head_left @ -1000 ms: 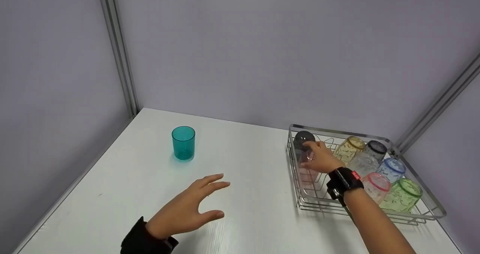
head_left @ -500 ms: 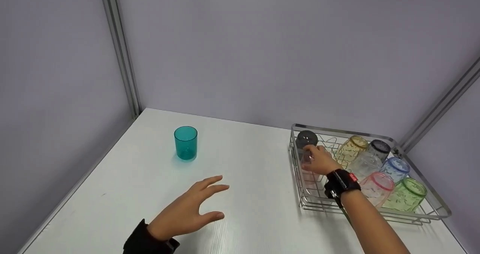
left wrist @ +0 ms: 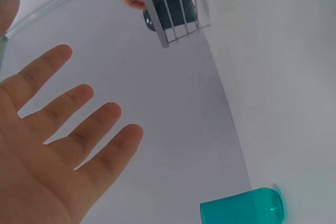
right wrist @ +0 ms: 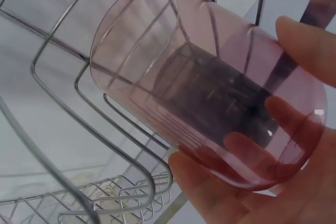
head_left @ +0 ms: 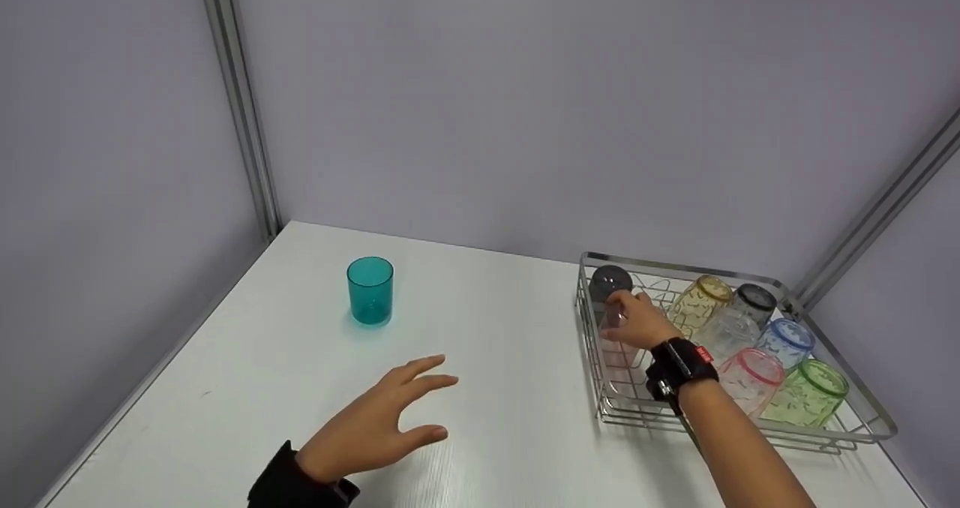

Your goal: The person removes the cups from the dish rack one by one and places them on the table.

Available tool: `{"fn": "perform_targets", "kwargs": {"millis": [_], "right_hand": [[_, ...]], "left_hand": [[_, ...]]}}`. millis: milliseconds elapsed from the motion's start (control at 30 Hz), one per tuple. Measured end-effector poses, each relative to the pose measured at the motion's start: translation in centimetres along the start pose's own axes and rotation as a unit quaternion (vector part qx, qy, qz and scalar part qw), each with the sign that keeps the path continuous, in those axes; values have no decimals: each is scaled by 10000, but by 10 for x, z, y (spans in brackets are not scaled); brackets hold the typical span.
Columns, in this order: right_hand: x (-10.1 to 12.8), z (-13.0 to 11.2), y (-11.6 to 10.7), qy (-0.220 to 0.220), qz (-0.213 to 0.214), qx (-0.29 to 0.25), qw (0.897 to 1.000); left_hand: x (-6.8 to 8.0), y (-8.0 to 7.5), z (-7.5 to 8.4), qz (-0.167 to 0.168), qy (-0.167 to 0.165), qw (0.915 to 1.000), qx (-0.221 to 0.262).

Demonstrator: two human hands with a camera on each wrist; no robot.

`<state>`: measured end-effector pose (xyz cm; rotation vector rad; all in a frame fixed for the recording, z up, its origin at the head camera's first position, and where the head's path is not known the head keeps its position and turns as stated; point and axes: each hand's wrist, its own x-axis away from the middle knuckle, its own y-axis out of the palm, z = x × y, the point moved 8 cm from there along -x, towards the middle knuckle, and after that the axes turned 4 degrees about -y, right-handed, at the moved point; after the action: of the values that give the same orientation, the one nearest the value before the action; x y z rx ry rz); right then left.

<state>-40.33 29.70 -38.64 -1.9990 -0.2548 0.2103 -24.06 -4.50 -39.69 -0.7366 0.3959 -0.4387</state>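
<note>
Your right hand gripped one pink glass inside the wire rack at its left end, beside a dark glass. Seven glasses sat in the rack; one teal cup stood apart on the table. Your left hand hovered open, fingers spread. Only the right wrist view showed the pink glass clearly. No writing was readable.

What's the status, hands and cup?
Right hand grips pink cup inside wire rack. Left hand open above table, holding nothing. Grey cup right behind pink cup.
</note>
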Motion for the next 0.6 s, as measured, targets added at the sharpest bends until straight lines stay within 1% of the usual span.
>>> {"fn": "perform_targets", "kwargs": {"millis": [133, 333, 433, 600], "right_hand": [[2, -3, -9, -29, 29, 33, 10000], [7, -15, -30, -26, 6, 172, 9998], [11, -25, -42, -71, 74, 96, 9999], [24, -49, -62, -296, 370, 3, 9989]], "left_hand": [[0, 1, -1, -24, 23, 10000, 17], [-3, 1, -2, -38, 7, 10000, 18], [-4, 0, -3, -20, -2, 10000, 95], [-8, -3, -4, 109, 19, 9998, 166]]}}
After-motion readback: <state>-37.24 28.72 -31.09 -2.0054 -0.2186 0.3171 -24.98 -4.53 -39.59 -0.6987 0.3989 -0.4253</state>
